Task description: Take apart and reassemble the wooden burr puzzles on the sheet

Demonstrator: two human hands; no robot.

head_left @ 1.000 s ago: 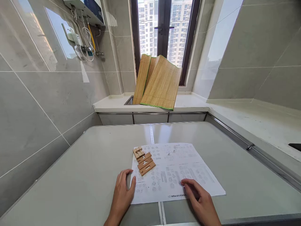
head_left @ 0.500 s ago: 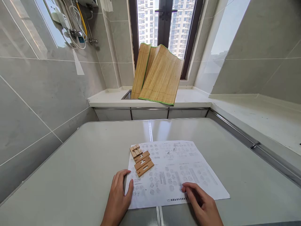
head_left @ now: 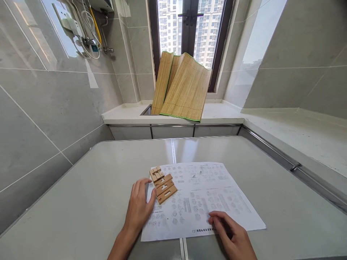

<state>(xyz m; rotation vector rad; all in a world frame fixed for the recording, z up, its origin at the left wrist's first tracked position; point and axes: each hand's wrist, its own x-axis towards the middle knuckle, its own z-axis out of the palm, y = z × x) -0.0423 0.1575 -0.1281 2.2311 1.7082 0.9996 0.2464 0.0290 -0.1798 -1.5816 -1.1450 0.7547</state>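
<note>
A printed paper sheet (head_left: 189, 206) with small drawings and text lies on the grey table. On its upper left sits a row of flat wooden pieces (head_left: 167, 195), some with cut-out slots. Small notched wooden blocks (head_left: 156, 174) lie at the top end of that row. My left hand (head_left: 139, 206) is just left of the pieces, thumb and fingers apart, with nothing held. Over the lower right of the sheet, my right hand (head_left: 229, 231) rests with its fingers curled together; whether anything is between the fingertips is hidden.
The table (head_left: 94, 202) reaches a white ledge (head_left: 225, 113) at the back. A folded bamboo mat (head_left: 187, 86) leans there against the window. Cables and a socket hang on the left tiled wall. A metal rail runs along the right side.
My left hand has moved forward, away from me, to beside the wooden pieces, uncovering the sheet's lower left corner. My right hand has barely moved.
</note>
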